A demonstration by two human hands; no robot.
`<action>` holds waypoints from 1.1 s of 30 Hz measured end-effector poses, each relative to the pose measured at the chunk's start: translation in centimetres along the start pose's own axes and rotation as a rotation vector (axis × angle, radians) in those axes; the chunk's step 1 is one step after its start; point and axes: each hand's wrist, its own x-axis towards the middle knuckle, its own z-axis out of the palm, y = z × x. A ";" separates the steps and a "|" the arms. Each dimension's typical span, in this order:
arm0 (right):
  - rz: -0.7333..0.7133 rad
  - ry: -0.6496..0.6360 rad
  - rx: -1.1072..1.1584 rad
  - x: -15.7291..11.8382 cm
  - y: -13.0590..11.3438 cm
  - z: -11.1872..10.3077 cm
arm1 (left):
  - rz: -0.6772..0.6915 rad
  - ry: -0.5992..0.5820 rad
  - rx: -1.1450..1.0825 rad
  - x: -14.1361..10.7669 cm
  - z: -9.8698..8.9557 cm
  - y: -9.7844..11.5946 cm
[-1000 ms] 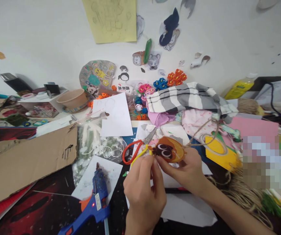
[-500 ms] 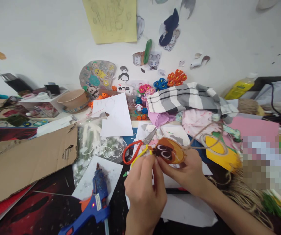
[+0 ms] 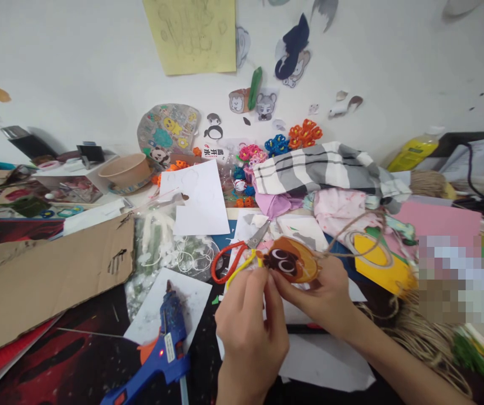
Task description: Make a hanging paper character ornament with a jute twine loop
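Note:
My right hand (image 3: 324, 295) grips a brown and orange cartoon-face cutout (image 3: 303, 259) with big white eyes, its thumb along the lower edge. A strand of twine (image 3: 347, 232) runs from the cutout's right side toward the back right. Beside it, the thumb and fingers of my left hand (image 3: 252, 320) are pinched together at the cutout's left edge. Whatever lies between those fingertips is hidden. Just beyond my left hand lie scissors (image 3: 229, 263) with red and yellow handles, their blades pointing away.
A blue hot glue gun (image 3: 168, 343) with a red light lies on white paper at left. Cardboard (image 3: 52, 281) covers the far left. Plaid cloth (image 3: 326, 169) is heaped behind, and coiled twine (image 3: 423, 343) lies at right. White paper (image 3: 326, 360) spreads under my hands.
Almost nothing differs. Both hands keep their hold, with only a very slight shift of the left hand's fingers.

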 end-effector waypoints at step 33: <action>-0.050 0.003 -0.041 0.0 0.2 0.0 | -0.010 0.002 -0.012 -0.1 -0.2 -0.1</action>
